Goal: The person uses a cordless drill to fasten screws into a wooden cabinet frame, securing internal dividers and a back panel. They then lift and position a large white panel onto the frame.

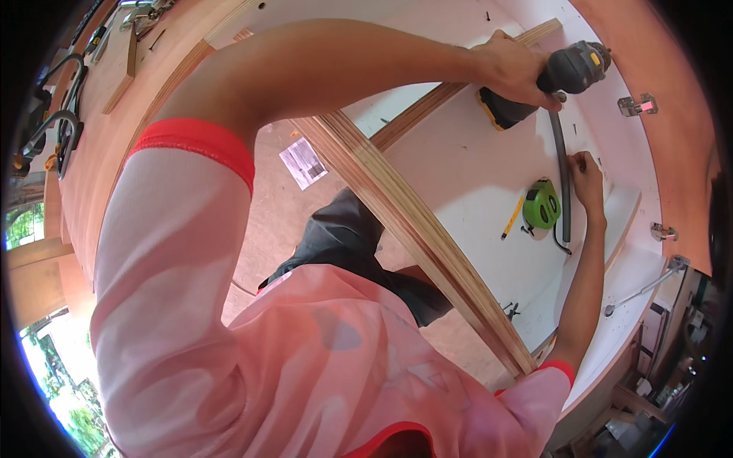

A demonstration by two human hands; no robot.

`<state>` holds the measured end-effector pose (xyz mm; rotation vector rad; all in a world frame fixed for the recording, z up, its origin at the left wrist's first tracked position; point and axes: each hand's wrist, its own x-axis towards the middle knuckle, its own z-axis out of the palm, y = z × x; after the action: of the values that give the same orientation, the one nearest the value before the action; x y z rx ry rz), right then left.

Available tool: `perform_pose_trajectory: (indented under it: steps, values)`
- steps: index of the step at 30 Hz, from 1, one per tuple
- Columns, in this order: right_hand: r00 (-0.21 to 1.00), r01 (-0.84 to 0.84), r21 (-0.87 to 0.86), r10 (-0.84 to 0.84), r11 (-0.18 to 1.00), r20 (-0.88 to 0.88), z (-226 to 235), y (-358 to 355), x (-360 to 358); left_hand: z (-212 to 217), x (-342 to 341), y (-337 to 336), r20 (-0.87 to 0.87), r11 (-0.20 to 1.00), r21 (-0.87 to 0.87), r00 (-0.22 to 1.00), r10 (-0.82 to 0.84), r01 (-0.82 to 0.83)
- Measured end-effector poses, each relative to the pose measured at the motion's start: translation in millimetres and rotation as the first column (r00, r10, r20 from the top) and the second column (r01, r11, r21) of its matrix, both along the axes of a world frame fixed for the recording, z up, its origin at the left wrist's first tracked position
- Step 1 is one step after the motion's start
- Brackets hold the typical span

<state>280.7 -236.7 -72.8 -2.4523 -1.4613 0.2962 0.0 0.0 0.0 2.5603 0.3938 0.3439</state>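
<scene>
Left hand (510, 70) around cordless drill (561, 80) — right hand (586, 174) on grey bar (563, 175).

bare white panel (466, 160) left of tape measure (541, 204), grey pipe (563, 183) and pencil (512, 217) crowding right

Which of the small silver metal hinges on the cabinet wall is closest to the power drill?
The upper silver hinge, just right of the black-and-yellow power drill held in the left hand. The other hinge sits lower.
</scene>
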Motion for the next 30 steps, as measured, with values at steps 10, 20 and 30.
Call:
perform_pose_trajectory:
  steps: [10,20,30]
  values:
    - [0.999,-0.032,0.033,0.032,0.999,0.003,2,1,-5,0,4,0,-0.028,0.999,0.038,1.0,0.006,-0.005]
    - [0.996,0.016,0.15,-0.003,0.989,-0.086,-11,5,-2,3,-6,0,0.212,1.0,0.014,0.977,-0.012,0.009]
    - [0.975,0.147,0.076,-0.131,0.986,-0.182,21,6,-31,9,-4,-2,0.11,0.997,-0.059,0.993,-0.035,0.042]
